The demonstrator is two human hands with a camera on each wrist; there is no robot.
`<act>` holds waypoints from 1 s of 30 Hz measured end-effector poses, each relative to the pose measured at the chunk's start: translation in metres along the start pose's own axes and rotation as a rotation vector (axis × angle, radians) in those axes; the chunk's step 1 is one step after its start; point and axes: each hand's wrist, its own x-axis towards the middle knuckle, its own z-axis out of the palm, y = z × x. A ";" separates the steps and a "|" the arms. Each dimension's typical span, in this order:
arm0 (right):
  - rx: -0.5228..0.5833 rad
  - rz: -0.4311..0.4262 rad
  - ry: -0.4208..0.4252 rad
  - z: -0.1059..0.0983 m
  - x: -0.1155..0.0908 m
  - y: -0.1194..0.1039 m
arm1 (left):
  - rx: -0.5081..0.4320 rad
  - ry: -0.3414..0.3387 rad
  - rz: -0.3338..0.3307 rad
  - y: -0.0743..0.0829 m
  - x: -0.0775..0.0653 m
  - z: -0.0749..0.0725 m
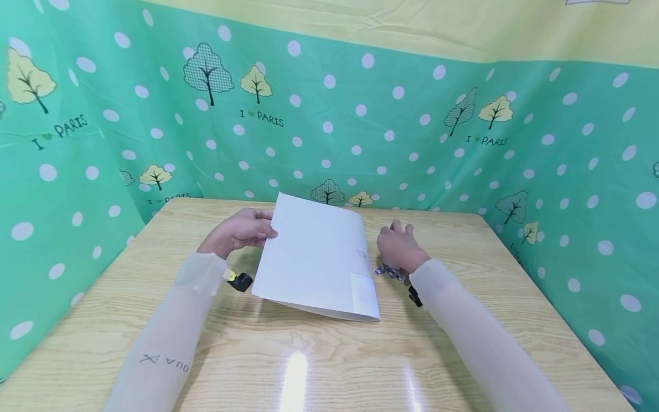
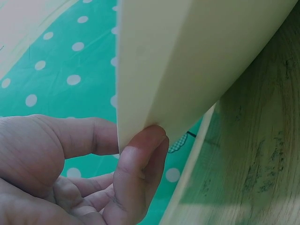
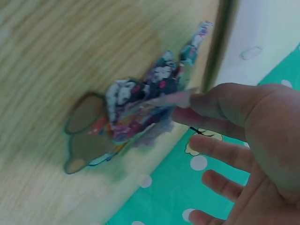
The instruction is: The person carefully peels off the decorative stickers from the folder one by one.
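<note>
My left hand (image 1: 243,230) pinches the left edge of a large white sheet (image 1: 314,254), which looks folded, with a second layer showing under its near edge. It tilts up from the table on that side and bows toward the right. In the left wrist view, thumb and fingertips (image 2: 149,138) meet on either side of the edge. Right of the sheet, my right hand (image 1: 403,248) pinches a bunch of colourful cartoon stickers (image 3: 140,105) between thumb and forefinger, the other fingers spread. A brown bear-shaped piece (image 3: 86,133) sticks out at the bunch's far end.
The light wood-grain table (image 1: 247,355) extends all around the sheet. Green cloth (image 1: 329,126) with white dots and trees hangs behind it and along both sides. Black wrist-worn devices (image 1: 240,281) sit under both wrists, close over the tabletop.
</note>
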 end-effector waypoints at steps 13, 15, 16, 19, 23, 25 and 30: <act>0.182 -0.058 0.066 -0.015 -0.008 -0.009 | 0.026 0.005 0.000 0.000 0.001 0.000; 0.188 -0.063 0.065 -0.014 -0.007 -0.012 | 0.027 0.005 0.000 0.000 0.001 0.000; 0.189 -0.064 0.063 -0.014 -0.007 -0.014 | 0.027 0.004 0.000 0.000 0.001 0.000; 0.190 -0.071 0.066 -0.013 -0.007 -0.018 | 0.023 0.001 -0.001 0.000 0.001 0.000; 0.201 -0.095 0.098 -0.012 -0.007 -0.022 | 0.020 -0.003 -0.001 0.000 0.001 0.001; 0.206 -0.110 0.118 -0.011 -0.006 -0.023 | 0.021 -0.002 -0.001 0.000 0.001 0.001; 0.206 -0.113 0.152 -0.010 -0.005 -0.027 | 0.019 -0.001 0.002 0.000 0.001 0.000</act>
